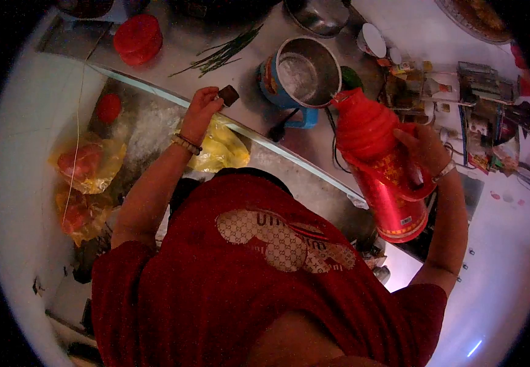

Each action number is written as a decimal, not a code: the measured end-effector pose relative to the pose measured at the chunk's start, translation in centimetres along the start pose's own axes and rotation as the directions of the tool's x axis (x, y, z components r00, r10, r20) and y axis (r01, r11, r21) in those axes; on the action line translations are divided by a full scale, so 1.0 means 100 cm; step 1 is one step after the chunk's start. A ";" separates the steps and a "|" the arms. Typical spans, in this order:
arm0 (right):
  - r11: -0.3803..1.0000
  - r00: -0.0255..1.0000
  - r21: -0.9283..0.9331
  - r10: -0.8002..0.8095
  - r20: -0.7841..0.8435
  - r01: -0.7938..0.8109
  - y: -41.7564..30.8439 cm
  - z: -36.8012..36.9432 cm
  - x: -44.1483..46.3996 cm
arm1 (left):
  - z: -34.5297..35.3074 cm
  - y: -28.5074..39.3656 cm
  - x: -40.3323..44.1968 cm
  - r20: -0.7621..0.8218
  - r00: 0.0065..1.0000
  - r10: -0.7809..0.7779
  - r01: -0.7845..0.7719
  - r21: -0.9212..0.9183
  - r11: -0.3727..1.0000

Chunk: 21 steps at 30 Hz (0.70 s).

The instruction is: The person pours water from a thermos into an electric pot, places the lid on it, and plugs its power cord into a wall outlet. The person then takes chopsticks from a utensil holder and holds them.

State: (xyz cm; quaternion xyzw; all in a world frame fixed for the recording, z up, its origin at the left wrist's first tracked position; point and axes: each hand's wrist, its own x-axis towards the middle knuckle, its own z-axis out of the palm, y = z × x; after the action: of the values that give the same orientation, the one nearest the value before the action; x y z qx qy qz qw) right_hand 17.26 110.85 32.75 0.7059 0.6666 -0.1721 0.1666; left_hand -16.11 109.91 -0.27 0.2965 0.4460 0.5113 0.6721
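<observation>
My right hand (pixel 423 147) is closed round the handle of a red thermos flask (pixel 382 177). The flask is tilted, its mouth at the rim of a blue pot (pixel 276 92) with a steel inside and a blue handle. Something clear and shiny, seemingly water, shows in the pot's bottom; I cannot make out a stream clearly. Between the fingertips of my left hand (pixel 200 110) is a small dark brown stopper (pixel 228 95), held over the counter's front edge, left of the pot.
Green stalks (pixel 228 50) and a red round container (pixel 138 40) are on the counter (pixel 179 37). A steel bowl (pixel 319 15) stands behind the pot. Black cable (pixel 333 137) runs beside it. Yellow bags (pixel 88 162) are low at left; racks with kitchen items (pixel 479 122) are at right.
</observation>
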 end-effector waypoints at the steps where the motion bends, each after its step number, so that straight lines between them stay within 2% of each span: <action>1: 1.000 1.000 -0.001 0.000 -0.002 0.000 0.001 0.000 0.000 | -0.001 -0.003 0.001 -0.004 1.000 0.007 -0.007 -0.007 1.000; 6: 0.997 0.999 -0.062 0.038 0.021 -0.037 0.011 0.002 0.005 | -0.006 -0.010 0.002 0.019 1.000 0.021 -0.021 -0.005 1.000; 8: 0.999 1.000 -0.051 0.020 -0.002 -0.020 0.007 0.001 0.002 | -0.005 -0.011 0.004 -0.033 0.999 0.008 -0.007 0.040 0.999; 10: 0.999 1.000 -0.039 0.004 -0.013 -0.004 0.007 0.001 0.003 | -0.008 -0.015 0.006 -0.018 0.999 0.032 -0.031 0.038 0.999; 15: 0.995 0.999 -0.096 0.039 0.037 -0.035 0.001 -0.003 0.003 | -0.007 -0.013 0.003 0.006 0.999 0.046 -0.046 0.025 0.999; 18: 0.995 0.992 -0.027 0.095 0.089 -0.093 -0.001 -0.005 0.004 | -0.007 -0.012 0.003 0.001 1.000 0.018 -0.018 -0.002 1.000; 21: 0.998 0.996 -0.040 0.054 0.069 -0.052 0.002 -0.004 0.006 | -0.008 -0.015 0.004 0.027 0.998 0.057 -0.056 -0.035 0.998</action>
State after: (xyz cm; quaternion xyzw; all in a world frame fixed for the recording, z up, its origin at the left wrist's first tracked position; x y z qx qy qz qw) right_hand 17.45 111.54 32.80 0.7135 0.6446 -0.1794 0.2080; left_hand -16.11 109.80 -2.04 0.3045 0.4192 0.5336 0.6684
